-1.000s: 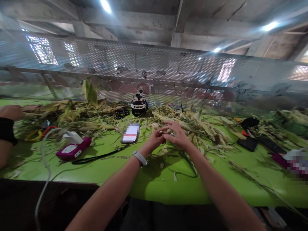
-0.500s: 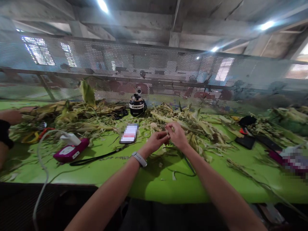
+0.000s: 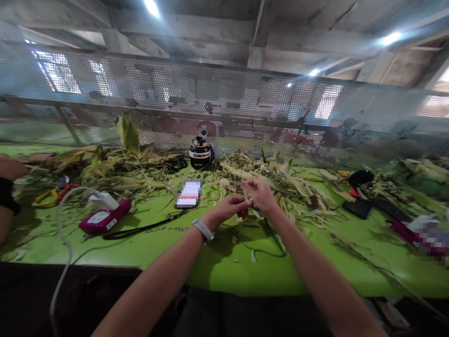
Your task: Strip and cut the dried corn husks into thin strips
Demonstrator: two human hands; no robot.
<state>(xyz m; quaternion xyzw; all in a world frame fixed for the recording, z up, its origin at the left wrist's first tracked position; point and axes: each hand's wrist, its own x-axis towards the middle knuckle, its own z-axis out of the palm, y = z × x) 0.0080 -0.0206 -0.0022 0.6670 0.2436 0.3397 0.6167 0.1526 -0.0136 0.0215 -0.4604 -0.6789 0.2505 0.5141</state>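
A small pale piece (image 3: 244, 190), too small to identify, is showing at the fingertips of the right hand (image 3: 260, 195), above the counter, just in front of the husk heap (image 3: 280, 180). The bright green counter (image 3: 224, 276) is carrying scattered scraps and is running up to a perforated metal screen (image 3: 224, 93); beyond it, a concrete ceiling (image 3: 210, 28) is spanning the room.

One phone (image 3: 189, 194) is lying left of the hands, one black jug (image 3: 200, 154) marked "ENERGY" is standing behind it, and two magenta power strips (image 3: 105, 218) are resting, one toward each side. One yellow loop (image 3: 45, 198) is lying at far left, near another person's hand (image 3: 12, 167).

Both forearms are reaching forward and converging. The right fingers are bending inward, pinching the pale piece. The left hand (image 3: 229, 208), below a pale wristband (image 3: 202, 230), is pointing its fingers toward the right; whether they are gripping anything cannot be told.
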